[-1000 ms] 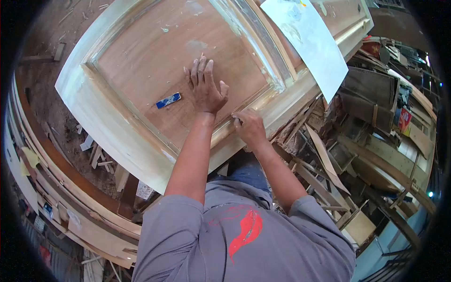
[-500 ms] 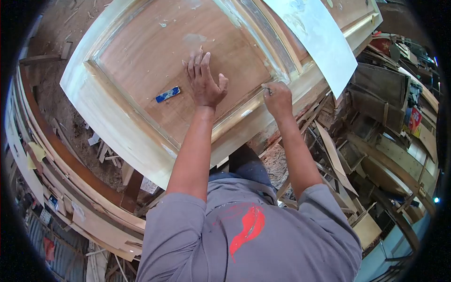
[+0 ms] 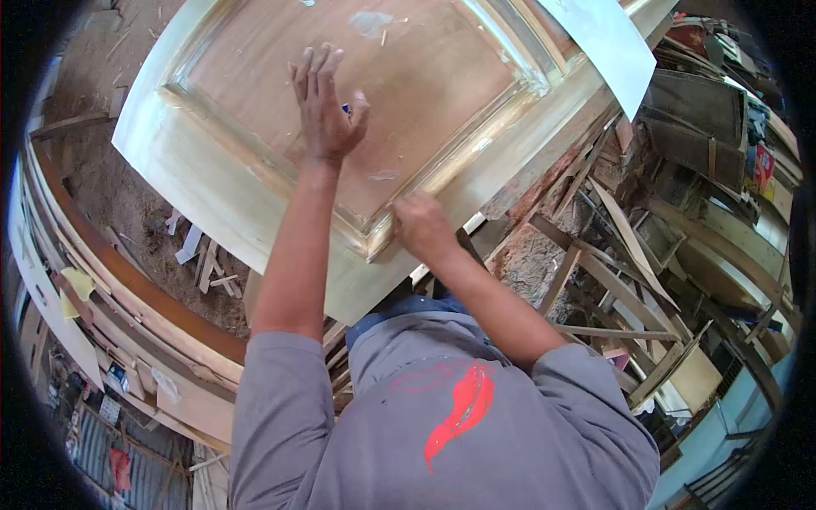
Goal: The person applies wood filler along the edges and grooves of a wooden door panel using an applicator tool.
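A wooden panel door (image 3: 221, 204) with raised moulding lies in front of me, pale patches smeared along its frame. My left hand (image 3: 327, 110) is open over the door's recessed panel, fingers stretched away from me. Behind its thumb only a bit of a small blue block (image 3: 346, 109) shows; the hand hides the rest. My right hand (image 3: 422, 225) is closed at the moulding (image 3: 450, 170) close to the near corner of the recess. Its fingers are curled under, and whatever they grip is hidden.
A white sheet (image 3: 608, 51) lies across the door's right part. Stacked long boards (image 3: 127, 255) curve along the left side. Wood scraps (image 3: 208, 259) litter the ground, and a jumble of timber and old panels (image 3: 629, 280) fills the right.
My right hand has moved along the moulding toward me and leftward, to the near corner. My left hand has shifted up and left, now covering most of the blue block, which was fully visible.
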Demonstrator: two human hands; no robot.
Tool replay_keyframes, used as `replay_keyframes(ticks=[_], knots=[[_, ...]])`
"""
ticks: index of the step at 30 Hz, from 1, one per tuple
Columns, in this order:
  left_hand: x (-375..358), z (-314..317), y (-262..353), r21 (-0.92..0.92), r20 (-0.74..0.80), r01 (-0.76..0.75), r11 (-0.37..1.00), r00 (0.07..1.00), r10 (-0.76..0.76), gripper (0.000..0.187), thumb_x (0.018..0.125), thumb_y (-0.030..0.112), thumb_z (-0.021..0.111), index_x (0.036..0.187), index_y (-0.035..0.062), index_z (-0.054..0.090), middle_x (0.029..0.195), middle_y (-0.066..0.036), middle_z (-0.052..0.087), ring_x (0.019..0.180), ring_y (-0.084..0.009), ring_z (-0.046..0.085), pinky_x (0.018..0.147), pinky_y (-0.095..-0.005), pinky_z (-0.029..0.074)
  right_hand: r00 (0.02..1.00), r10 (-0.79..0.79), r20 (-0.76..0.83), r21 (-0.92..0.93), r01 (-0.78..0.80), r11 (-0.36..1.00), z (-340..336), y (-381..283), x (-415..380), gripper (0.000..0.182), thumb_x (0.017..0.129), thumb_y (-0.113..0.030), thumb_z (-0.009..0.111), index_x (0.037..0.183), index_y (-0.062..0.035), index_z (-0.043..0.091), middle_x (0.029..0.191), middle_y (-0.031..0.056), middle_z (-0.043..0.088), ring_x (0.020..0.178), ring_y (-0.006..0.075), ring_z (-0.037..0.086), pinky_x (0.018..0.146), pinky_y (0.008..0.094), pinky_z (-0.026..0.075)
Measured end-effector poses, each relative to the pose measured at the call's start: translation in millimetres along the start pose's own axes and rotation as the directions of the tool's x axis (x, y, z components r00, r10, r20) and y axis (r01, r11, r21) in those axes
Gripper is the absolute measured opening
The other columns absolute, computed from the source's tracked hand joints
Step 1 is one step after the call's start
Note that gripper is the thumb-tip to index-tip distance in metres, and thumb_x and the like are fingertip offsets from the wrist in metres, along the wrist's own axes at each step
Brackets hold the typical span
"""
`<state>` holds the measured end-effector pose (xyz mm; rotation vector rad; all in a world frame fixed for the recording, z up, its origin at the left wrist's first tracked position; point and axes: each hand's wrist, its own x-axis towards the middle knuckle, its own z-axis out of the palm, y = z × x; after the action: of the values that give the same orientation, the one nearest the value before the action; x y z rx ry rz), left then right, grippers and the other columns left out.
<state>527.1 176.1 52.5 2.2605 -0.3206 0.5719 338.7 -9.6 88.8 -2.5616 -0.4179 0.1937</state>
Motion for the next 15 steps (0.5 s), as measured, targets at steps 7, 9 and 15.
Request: replay_keyframes(ticks=[7,9,15], knots=[[-14.2,-4.3,7.1,-0.024,0.166,-0.075,0.997,0.983,0.078,0.076,0.083,0.012,0.065,0.158,0.0098,0.050,0.168,-0.018,0.048,0.162,-0.0431,0.035,0.137,-0.0652,0.016,0.973,0.205,0.103,0.185,-0.221,0.958,7.6,-38.4,-18.8,0.017,0.085,-0.010,0.076,0.101,-0.0059,0.081,0.095,0.0168,0.077,0.096,0.0369,0.073,0.090,0.0474,0.059],[-26.1,-0.9,15.0,-0.045,0.183,-0.039,0.998,0.982,0.046,0.078,0.081,0.010,0.066,0.158,0.0090,0.050,0.168,-0.017,0.048,0.162,-0.0418,0.035,0.138,-0.0656,0.017,0.953,0.292,-0.087,0.256,-0.262,0.931,-19.6,-21.2,-11.7,0.022,0.088,-0.005,0.077,0.109,-0.0080,0.084,0.102,0.0172,0.080,0.096,0.0329,0.077,0.088,0.0431,0.061],[-33.0,4.1,13.9,-0.018,0.211,-0.038,0.999,0.977,0.041,0.076,0.081,0.011,0.065,0.156,0.0071,0.051,0.167,-0.017,0.049,0.162,-0.0397,0.037,0.138,-0.0635,0.018,0.797,0.553,-0.242,0.216,-0.512,0.832,-104.7,61.9,26.3,0.024,0.090,-0.006,0.078,0.114,-0.0048,0.075,0.097,0.0196,0.078,0.090,0.0381,0.078,0.077,0.0457,0.061]])
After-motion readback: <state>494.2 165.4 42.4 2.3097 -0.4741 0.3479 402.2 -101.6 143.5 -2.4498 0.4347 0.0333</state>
